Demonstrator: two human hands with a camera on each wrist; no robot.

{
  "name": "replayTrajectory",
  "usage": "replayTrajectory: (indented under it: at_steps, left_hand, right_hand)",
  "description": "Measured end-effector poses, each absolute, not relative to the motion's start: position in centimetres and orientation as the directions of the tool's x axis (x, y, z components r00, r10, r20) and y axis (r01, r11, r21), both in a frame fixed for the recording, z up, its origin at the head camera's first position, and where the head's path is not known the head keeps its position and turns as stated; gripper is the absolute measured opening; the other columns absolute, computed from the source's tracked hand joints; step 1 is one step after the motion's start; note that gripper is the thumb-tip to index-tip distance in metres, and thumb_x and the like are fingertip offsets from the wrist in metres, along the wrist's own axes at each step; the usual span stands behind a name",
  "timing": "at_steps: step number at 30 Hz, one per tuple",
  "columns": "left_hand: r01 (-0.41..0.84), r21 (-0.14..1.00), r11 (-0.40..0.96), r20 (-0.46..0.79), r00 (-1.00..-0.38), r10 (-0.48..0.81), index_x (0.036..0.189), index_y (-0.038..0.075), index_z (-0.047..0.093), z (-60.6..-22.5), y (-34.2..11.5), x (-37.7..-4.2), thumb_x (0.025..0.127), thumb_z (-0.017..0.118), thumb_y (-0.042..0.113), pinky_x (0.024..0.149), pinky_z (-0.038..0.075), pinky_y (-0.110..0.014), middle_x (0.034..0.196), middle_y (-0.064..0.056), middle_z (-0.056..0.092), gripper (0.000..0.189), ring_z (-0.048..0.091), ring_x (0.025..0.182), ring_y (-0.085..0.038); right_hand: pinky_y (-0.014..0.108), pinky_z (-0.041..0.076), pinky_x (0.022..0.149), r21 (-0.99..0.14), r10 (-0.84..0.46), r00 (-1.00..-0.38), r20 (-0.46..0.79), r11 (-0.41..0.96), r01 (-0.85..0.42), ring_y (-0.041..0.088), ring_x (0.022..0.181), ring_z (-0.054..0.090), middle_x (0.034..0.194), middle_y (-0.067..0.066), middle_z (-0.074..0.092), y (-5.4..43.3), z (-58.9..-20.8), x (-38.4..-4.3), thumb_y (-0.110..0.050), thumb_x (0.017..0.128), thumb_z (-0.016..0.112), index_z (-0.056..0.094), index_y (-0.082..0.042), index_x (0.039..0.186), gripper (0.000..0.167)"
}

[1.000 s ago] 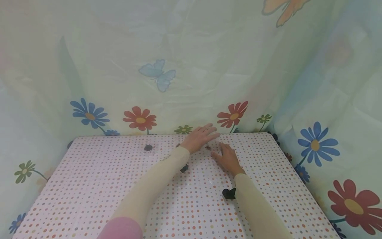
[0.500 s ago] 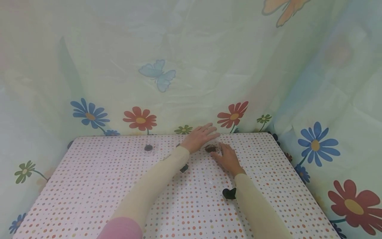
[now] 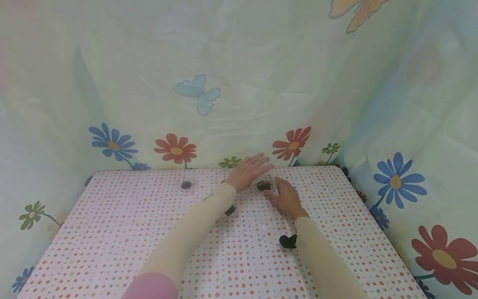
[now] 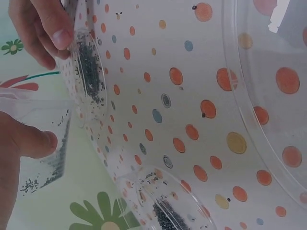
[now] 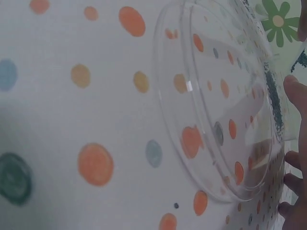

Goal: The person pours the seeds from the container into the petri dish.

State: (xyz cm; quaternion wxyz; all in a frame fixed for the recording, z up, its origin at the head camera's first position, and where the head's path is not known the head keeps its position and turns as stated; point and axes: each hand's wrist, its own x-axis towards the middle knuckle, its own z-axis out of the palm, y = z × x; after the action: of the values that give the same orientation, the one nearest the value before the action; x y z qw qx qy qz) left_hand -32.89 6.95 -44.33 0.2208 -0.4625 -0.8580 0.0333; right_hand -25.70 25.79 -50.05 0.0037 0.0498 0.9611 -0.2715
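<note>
My left hand (image 3: 249,172) holds a clear plastic cup (image 4: 57,127), tilted, at the far side of the table; its thumb lies across the cup's wall, and dark grains cling inside. Beside it, a small clear dish (image 4: 88,69) bears a pile of dark grains (image 3: 264,186). My right hand (image 3: 286,198) is at this dish, thumb at its near side and fingers at its right rim. The right wrist view catches only the right hand's thumb and curled fingertips at the edge. A second small clear dish (image 4: 168,211) with dark grains stands close to my left forearm.
A large clear round plastic piece (image 5: 216,105) lies nearer to me on the dotted table (image 3: 149,249). Another small dish with dark grains (image 3: 186,185) stands at the back left. Black pieces (image 3: 288,241) lie beside both forearms. A flowered curtain (image 3: 239,104) hangs behind.
A dark pile of grains has appeared in the dish between my hands, where only a little showed before. Both hands stay almost in place.
</note>
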Motion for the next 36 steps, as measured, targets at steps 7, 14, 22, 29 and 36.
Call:
replayTrajectory:
  at_steps: [7, 14, 22, 29, 36]
  left_hand:
    - [0.78, -0.159, 0.605, 0.383, -0.516, 0.766, 0.149, 0.028, 0.033, -44.5, 6.8, -32.9, 0.085, 0.068, 0.005, 0.117, 0.034, -0.038, 0.156, -0.002, 0.034, 0.077, 0.024, 0.149, -0.022]
    - [0.762, -0.091, 0.641, 0.392, -0.565, 0.726, 0.149, 0.028, 0.033, -44.6, 6.8, -32.8, 0.085, 0.068, 0.004, 0.117, 0.034, -0.039, 0.155, -0.002, 0.035, 0.077, 0.025, 0.148, -0.023]
    - [0.752, -0.02, 0.659, 0.415, -0.593, 0.69, 0.149, 0.025, 0.033, -44.4, 6.6, -32.8, 0.08, 0.073, 0.006, 0.116, 0.036, -0.04, 0.153, -0.003, 0.037, 0.083, 0.029, 0.146, -0.024]
    - [0.742, 0.048, 0.669, 0.42, -0.622, 0.66, 0.149, 0.024, 0.033, -44.3, 6.2, -32.8, 0.076, 0.073, 0.003, 0.115, 0.036, -0.042, 0.152, -0.004, 0.038, 0.086, 0.029, 0.145, -0.023]
    - [0.731, 0.137, 0.669, 0.429, -0.652, 0.625, 0.148, 0.021, 0.034, -44.2, 5.3, -32.7, 0.075, 0.076, 0.007, 0.114, 0.036, -0.043, 0.151, -0.005, 0.039, 0.086, 0.029, 0.145, -0.022]
  right_hand:
    - [0.061, 0.02, 0.117, -0.527, 0.086, -0.996, -0.005, 0.847, 0.076, 0.04, 0.146, 0.023, 0.157, 0.019, 0.028, 26.0, -50.0, -25.5, -0.054, 0.089, 0.06, 0.026, -0.009, 0.152, 0.084]
    - [0.06, 0.022, 0.117, -0.508, 0.073, -0.997, 0.021, 0.86, 0.052, 0.041, 0.145, 0.024, 0.157, 0.02, 0.028, 26.0, -50.0, -25.7, -0.053, 0.088, 0.062, 0.028, -0.008, 0.151, 0.085]
    - [0.059, 0.024, 0.117, -0.503, 0.056, -0.997, 0.057, 0.864, 0.019, 0.04, 0.145, 0.026, 0.157, 0.019, 0.029, 25.7, -49.7, -25.4, -0.049, 0.088, 0.064, 0.03, -0.008, 0.151, 0.082]
    - [0.058, 0.024, 0.117, -0.509, 0.024, -0.995, 0.093, 0.861, -0.026, 0.04, 0.144, 0.027, 0.155, 0.019, 0.032, 25.4, -49.2, -25.0, -0.046, 0.089, 0.065, 0.031, -0.007, 0.15, 0.079]
    - [0.058, 0.025, 0.117, -0.511, 0.031, -0.994, 0.103, 0.859, -0.026, 0.039, 0.144, 0.028, 0.154, 0.018, 0.034, 24.9, -48.6, -24.9, -0.042, 0.088, 0.067, 0.034, -0.01, 0.149, 0.076]
